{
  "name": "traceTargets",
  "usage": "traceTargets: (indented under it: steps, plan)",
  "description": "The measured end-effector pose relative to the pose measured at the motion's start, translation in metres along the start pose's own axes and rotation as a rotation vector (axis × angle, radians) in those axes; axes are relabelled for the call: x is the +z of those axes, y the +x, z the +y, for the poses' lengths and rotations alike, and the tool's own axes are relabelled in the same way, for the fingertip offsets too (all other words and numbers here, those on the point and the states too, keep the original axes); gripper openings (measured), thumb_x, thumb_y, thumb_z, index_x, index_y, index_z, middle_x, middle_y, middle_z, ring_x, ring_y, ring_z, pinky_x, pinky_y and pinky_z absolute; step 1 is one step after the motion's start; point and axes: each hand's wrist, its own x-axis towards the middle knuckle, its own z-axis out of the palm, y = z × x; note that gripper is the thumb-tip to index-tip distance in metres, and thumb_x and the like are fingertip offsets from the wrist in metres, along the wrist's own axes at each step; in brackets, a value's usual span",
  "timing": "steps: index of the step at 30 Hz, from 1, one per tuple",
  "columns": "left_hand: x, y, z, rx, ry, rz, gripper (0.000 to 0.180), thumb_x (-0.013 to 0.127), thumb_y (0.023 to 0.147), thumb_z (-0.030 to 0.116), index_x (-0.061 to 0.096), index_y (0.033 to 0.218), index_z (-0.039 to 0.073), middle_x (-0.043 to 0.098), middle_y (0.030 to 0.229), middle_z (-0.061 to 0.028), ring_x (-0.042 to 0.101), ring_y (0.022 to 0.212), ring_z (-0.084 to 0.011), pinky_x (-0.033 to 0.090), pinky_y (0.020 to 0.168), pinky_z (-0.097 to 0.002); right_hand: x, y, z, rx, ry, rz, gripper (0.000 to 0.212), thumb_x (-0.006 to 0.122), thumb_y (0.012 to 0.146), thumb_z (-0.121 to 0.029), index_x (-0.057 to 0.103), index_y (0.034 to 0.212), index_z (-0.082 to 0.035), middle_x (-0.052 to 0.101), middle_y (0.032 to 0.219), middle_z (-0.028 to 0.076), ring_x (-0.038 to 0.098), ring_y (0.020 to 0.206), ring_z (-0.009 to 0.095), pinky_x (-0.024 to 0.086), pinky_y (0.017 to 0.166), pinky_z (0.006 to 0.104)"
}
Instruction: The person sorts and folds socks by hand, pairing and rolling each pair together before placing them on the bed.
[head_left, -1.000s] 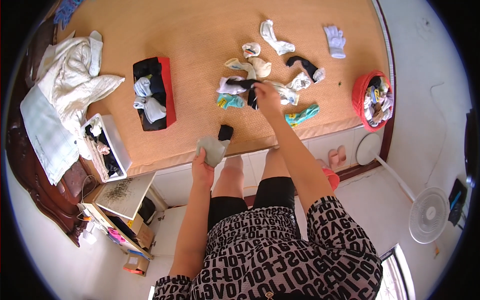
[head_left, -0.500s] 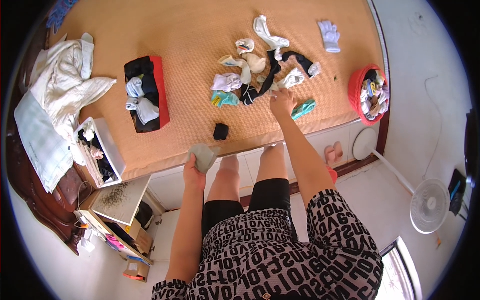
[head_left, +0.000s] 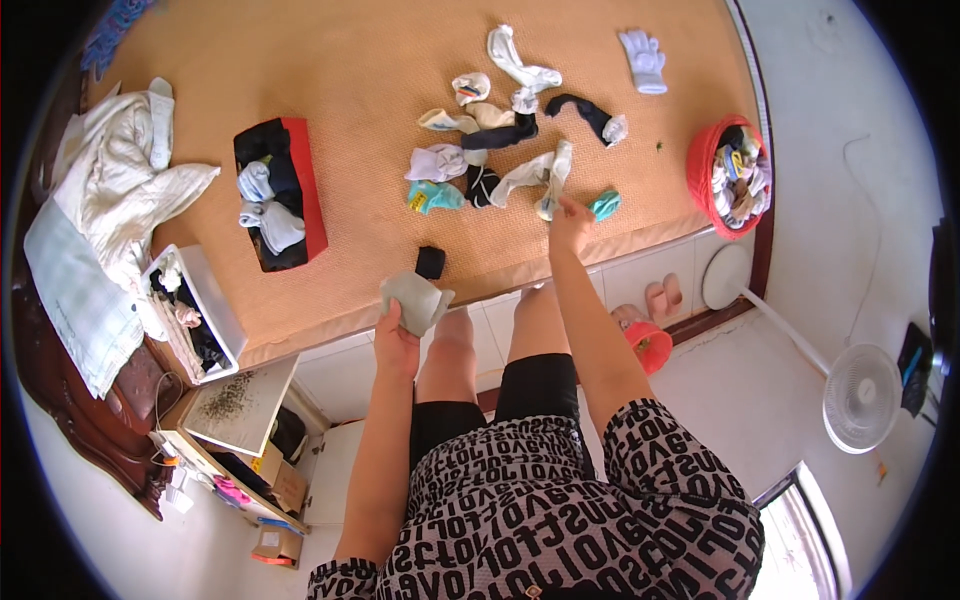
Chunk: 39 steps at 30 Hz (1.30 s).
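Observation:
My left hand (head_left: 397,340) holds a folded grey-green sock (head_left: 417,300) over the mat's front edge. Just beyond it a small rolled black sock (head_left: 430,262) lies on the mat. My right hand (head_left: 570,222) reaches to the near side of a loose pile of socks (head_left: 490,150) and grips the end of a white sock (head_left: 535,175). A teal sock (head_left: 604,205) lies right beside that hand. Another teal sock (head_left: 435,196) and a black one (head_left: 483,184) lie in the pile.
A woven tan mat (head_left: 350,60) covers the platform. A red-and-black tray (head_left: 305,190) holds rolled socks. A red basket (head_left: 705,165) of socks stands at right, a white box (head_left: 215,300) and bedding (head_left: 110,190) at left. A fan (head_left: 860,398) stands on the floor.
My right hand drew back from the pile's middle toward the mat's front edge, pulling a white sock. My left hand let the black rolled sock rest on the mat and kept the grey-green one.

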Motion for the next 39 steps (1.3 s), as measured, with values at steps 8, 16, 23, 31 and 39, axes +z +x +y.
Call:
traceTargets:
  steps: [8, 16, 23, 31, 39]
  plan:
    - [0.031, 0.001, -0.003, 0.020, 0.064, -0.114, 0.046, 0.047, 0.092, 0.025, 0.035, 0.128, 0.000, 0.048, 0.125, -0.0079, 0.047, 0.114, -0.0197, 0.038, 0.092, -0.0328, -0.003, -0.007, -0.047, -0.354, -0.189, 0.014, 0.031, 0.064, 0.064, -0.003, 0.063, 0.094, -0.009, 0.044, 0.109, 0.014, 0.043, 0.103, 0.032, 0.040, 0.088, 0.0407]
    - [0.054, 0.013, 0.001, -0.015, 0.022, -0.247, 0.045, 0.042, 0.094, 0.027, 0.034, 0.129, 0.001, 0.046, 0.128, -0.0089, 0.045, 0.117, -0.0218, 0.036, 0.098, -0.0349, -0.023, 0.036, 0.000, 0.121, 0.600, -0.258, 0.030, 0.060, 0.069, -0.003, 0.064, 0.099, -0.008, 0.061, 0.080, 0.012, 0.057, 0.066, 0.027, 0.048, 0.068, 0.0365]
    - [0.062, 0.020, -0.009, -0.054, 0.013, -0.232, 0.043, 0.041, 0.094, 0.027, 0.036, 0.128, 0.002, 0.047, 0.127, -0.0085, 0.047, 0.116, -0.0219, 0.039, 0.097, -0.0357, -0.047, 0.013, -0.045, -0.659, -0.191, -0.140, 0.028, 0.057, 0.064, 0.001, 0.066, 0.088, -0.011, 0.052, 0.108, 0.009, 0.047, 0.104, 0.030, 0.041, 0.087, 0.0415]
    - [0.069, 0.026, -0.016, -0.067, 0.041, -0.214, 0.043, 0.043, 0.093, 0.029, 0.037, 0.127, 0.002, 0.049, 0.125, -0.0079, 0.049, 0.114, -0.0212, 0.041, 0.095, -0.0352, -0.001, 0.033, -0.083, -0.939, -0.780, -0.366, 0.018, 0.056, 0.073, -0.010, 0.062, 0.089, -0.013, 0.055, 0.111, 0.007, 0.046, 0.112, 0.027, 0.038, 0.092, 0.0427]
    - [0.092, 0.031, -0.009, -0.023, -0.005, -0.194, 0.043, 0.045, 0.093, 0.027, 0.038, 0.127, 0.003, 0.049, 0.124, -0.0076, 0.050, 0.113, -0.0202, 0.041, 0.094, -0.0341, -0.029, 0.044, -0.088, 0.103, 0.444, -0.634, 0.022, 0.061, 0.082, -0.022, 0.059, 0.097, -0.005, 0.062, 0.083, 0.006, 0.058, 0.072, 0.020, 0.045, 0.062, 0.0294]
